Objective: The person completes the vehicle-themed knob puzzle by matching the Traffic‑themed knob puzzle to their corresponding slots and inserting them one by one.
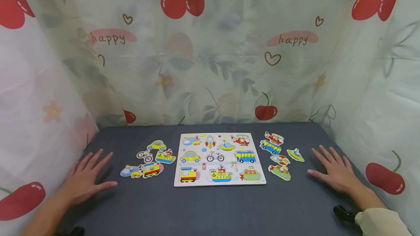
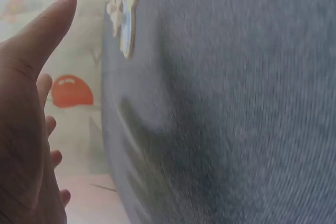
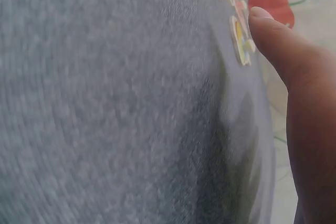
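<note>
- A vehicle puzzle board (image 1: 229, 154) lies midway across a dark table (image 1: 223, 210), loose pieces (image 1: 165, 157) flanking it.
- The left hand (image 1: 83, 179), fingers spread wide, hovers near the airplane piece (image 1: 131, 171).
- The right hand (image 1: 338, 172), likewise splayed, hovers beside the flying-saucer piece (image 1: 295, 154).
- Cherry-printed fabric (image 1: 213, 83) hangs behind.

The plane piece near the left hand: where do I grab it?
Pinch the plane piece from above, probably by the small knob: it seems to stand up from the face, while the piece lies flat on the table, leaving little edge to grab.
</note>
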Motion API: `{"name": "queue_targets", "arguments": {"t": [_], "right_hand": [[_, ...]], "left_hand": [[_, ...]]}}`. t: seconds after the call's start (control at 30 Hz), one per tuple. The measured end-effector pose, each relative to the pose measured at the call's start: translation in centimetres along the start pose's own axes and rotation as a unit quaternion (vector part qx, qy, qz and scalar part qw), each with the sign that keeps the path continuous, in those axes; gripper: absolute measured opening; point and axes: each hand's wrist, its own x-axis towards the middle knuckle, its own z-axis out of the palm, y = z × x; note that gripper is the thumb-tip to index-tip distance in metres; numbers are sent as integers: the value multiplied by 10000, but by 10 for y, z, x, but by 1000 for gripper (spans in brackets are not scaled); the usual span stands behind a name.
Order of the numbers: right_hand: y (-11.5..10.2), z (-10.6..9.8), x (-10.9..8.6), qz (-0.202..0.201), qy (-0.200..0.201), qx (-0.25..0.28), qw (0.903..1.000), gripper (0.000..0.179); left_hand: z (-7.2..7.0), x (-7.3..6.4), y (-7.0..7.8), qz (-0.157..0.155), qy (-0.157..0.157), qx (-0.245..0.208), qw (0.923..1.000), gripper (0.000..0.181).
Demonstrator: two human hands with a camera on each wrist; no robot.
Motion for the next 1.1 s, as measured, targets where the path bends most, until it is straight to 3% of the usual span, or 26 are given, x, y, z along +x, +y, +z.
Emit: {"name": "queue_targets", "arguments": {"t": [0.17,0.43,0.67,1.0,1.1], "right_hand": [[-5,-2,1,-99,79,38,9999,90],[-21,-6,3,-143,183,186,9996,86],[-37,-9,0,-183,202,472,9985,84],[-57,-6,-2,-604,857,1054,9889,77],[-67,-6,-1,-604,993,1226,9856,74]], "left_hand": [[-4,1,14,225,183,-221,9993,96],[-7,4,36,258,90,-725,9970,93],[-7,5,55,355,124,-1586,9866,85],[-7,4,84,324,313,-2294,9723,74],[-6,4,92,150,290,-2525,9670,71]]}}
